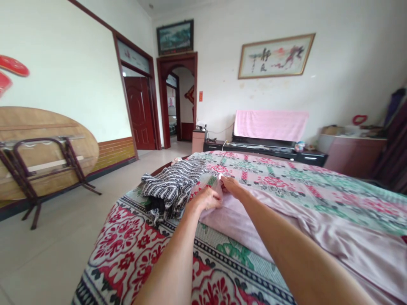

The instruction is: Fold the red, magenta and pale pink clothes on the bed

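Note:
A pale pink garment (241, 220) lies stretched over the patterned bed cover, its near right part rumpled. My left hand (208, 200) is closed on the thin, sheer-looking end of it, fingers curled and partly hidden. Just to the right and a little farther off, my right hand (231, 187) pinches the same end, lifting the fabric slightly. A small white spot shows at the right fingertips; what it is I cannot make out. Left of my hands sits a heap of black-and-white striped knitwear (178, 182), apart from them.
The bed cover (127, 245) has red and green flowers. A folded round table (47, 127) leans on the left wall. Beyond the bed stands a low black cabinet (254, 146), with a pink cloth (270, 125) draped over something on it. A dark red door (140, 112) is at the back left.

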Motion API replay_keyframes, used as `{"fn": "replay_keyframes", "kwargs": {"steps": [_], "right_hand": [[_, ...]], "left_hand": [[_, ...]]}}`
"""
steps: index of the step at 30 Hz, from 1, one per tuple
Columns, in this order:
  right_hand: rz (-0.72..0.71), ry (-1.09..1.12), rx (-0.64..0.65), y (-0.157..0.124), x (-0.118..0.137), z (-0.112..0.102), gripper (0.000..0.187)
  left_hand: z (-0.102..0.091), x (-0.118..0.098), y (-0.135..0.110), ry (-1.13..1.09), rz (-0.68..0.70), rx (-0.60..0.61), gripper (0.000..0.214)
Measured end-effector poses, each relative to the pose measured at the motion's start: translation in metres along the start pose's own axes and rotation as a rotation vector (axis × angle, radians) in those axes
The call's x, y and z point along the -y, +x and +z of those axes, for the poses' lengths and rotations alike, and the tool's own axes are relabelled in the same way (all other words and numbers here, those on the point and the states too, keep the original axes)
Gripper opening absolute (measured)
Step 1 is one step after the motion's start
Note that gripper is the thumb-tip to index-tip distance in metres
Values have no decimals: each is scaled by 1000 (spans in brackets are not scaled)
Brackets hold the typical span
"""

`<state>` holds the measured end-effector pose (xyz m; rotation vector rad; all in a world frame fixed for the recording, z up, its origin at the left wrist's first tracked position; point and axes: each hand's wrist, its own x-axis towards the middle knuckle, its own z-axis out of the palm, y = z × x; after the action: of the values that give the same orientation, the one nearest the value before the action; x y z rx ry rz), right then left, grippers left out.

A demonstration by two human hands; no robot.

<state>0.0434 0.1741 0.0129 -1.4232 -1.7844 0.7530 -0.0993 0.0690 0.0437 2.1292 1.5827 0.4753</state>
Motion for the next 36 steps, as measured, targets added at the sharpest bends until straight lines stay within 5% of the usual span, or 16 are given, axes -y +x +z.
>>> {"fn": "replay_keyframes", "kwargs": {"steps": [11, 18, 23, 29, 36], "right_hand": [[207, 38, -73, 1, 7, 5, 12], [163, 283, -65, -10, -2, -44, 13], [185, 301, -120, -39, -22, -85, 8], [255, 223, -205, -74, -55, -110, 5], [255, -151, -297, -95, -60, -121, 32]], "left_hand": [[-12, -12, -9, 98, 45, 76, 29], [-31, -47, -19, 88, 112, 32, 40], [-2, -82, -21, 113, 193, 85, 43], [42, -105, -22, 134, 310, 138, 35], [64, -110, -22, 207, 410, 120, 30]]}}
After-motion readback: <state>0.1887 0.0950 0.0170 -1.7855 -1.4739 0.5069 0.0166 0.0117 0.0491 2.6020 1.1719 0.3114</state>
